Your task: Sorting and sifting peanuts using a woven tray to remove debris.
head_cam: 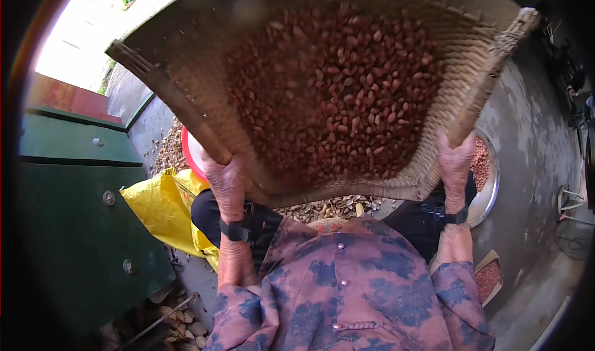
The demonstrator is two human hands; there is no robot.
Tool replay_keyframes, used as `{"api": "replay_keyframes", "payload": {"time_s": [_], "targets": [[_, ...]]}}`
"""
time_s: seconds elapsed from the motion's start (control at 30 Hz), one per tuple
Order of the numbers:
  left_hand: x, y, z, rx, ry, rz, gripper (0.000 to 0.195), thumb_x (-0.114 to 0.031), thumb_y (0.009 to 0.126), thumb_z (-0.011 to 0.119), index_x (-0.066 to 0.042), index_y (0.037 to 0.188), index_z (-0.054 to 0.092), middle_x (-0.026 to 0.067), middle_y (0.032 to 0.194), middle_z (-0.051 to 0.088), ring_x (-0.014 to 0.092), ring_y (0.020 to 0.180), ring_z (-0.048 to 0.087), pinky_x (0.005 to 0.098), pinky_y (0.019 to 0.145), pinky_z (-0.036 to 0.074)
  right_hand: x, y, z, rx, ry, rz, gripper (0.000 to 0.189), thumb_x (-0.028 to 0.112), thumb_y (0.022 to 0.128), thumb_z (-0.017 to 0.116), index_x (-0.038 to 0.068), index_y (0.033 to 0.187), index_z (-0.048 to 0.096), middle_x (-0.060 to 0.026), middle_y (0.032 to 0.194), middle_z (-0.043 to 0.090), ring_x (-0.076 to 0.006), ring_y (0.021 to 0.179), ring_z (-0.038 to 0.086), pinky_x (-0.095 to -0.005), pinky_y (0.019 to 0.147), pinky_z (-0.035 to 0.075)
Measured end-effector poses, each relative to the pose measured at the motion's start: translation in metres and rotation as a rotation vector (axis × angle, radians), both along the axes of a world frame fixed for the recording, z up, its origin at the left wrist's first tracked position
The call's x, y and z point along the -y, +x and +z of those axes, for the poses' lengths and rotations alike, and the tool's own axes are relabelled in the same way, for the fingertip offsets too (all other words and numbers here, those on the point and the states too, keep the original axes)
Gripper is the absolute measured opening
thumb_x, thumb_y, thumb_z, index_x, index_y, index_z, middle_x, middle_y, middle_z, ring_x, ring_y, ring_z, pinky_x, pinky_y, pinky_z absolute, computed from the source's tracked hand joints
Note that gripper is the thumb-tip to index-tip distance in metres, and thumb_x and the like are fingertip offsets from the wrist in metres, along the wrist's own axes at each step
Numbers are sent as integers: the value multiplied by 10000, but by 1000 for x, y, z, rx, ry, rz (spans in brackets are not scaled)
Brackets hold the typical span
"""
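Both hands hold up a woven winnowing basket (pixel 465 79) by its two side rims, above my lap. My left hand (pixel 225 176) grips the wooden rim on the left, and my right hand (pixel 455 165) grips the rim on the right. Many shelled, red-skinned peanuts (pixel 353 100) lie across the basket's middle, blurred in part, with small bits in the air near its left side. The basket's far edge runs into the dark top of the picture. Each wrist wears a black band.
A yellow plastic sack (pixel 160 211) and a red-rimmed basin (pixel 189 153) are at left, near peanut shells (pixel 171 151) and a green metal cabinet (pixel 69 211). At right stand a metal basin (pixel 493 188) of peanuts and a smaller container (pixel 488 276). More shells (pixel 344 206) lie below the basket.
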State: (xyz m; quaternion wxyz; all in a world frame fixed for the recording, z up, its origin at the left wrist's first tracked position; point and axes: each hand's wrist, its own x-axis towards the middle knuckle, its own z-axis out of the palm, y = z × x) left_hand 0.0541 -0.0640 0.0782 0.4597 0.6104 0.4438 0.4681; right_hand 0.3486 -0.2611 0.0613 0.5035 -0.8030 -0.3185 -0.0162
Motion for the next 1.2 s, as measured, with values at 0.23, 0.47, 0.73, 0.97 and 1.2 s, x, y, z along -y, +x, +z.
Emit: {"api": "replay_keyframes", "payload": {"time_s": [0.23, 0.47, 0.73, 0.97, 1.2], "targets": [[8, -35, -90, -388, -259, -146, 328, 35, 671, 433, 20, 987, 520, 84, 756, 581, 143, 637, 522, 287, 583, 442, 18, -4, -72, -117, -252, 228, 480, 52, 687, 607, -63, 1111, 412, -227, 825, 579, -309, 727, 587, -364, 659, 464], [15, -35, -64, -233, -381, -169, 383, 44, 672, 433, 23, 1052, 471, 92, 803, 593, 164, 642, 543, 297, 605, 457, 17, -6, -56, -232, -336, 134, 326, 72, 705, 583, -43, 984, 458, -199, 800, 598, -276, 714, 611, -342, 644, 475], [12, -35, -85, -235, -181, -232, 425, 40, 669, 425, 18, 1088, 493, 81, 864, 592, 158, 716, 539, 294, 642, 452, 30, -8, -91, -127, -329, 155, 353, 74, 700, 593, -53, 995, 447, -225, 778, 582, -330, 723, 589, -368, 644, 468], [21, -42, -86, -338, -310, -199, 471, 47, 651, 430, 32, 1120, 466, 121, 874, 607, 185, 771, 578, 288, 728, 456, 29, -12, -78, -271, -374, 163, 401, 95, 687, 606, -41, 1024, 438, -258, 789, 581, -399, 788, 579, -409, 678, 463], [6, -14, -20, 31, 4, 13, 437, 76, 700, 476, 20, 1131, 432, 80, 969, 565, 147, 828, 539, 257, 738, 442, -10, 1, 19, 78, -147, 40, 444, 69, 722, 616, -54, 1107, 432, -216, 864, 596, -322, 778, 604, -368, 706, 476]]}}
